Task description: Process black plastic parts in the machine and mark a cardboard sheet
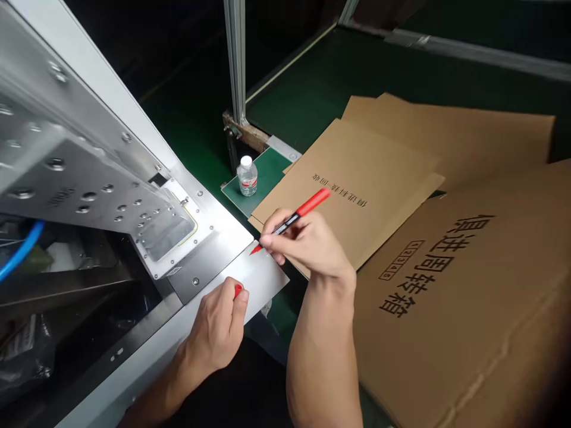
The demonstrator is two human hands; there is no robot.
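In my right hand [303, 238] is a red and black marker pen [307, 205], gripped between thumb and fingers. Its red tip points down at the far corner of a smooth white panel [263, 279]; whether it touches the surface I cannot tell. My left hand [220, 324] is closed on a small red marker cap [238, 290], only the end of which shows above the fingers. That hand rests at the panel's near side, left of and below the pen.
A metal machine frame [96, 178] with bolts and a blue hose [22, 249] fills the left. A water bottle [247, 176] stands on a green surface behind the pen. Printed cardboard sheets [343, 160] and a large cardboard box [482, 285] lie at the right.
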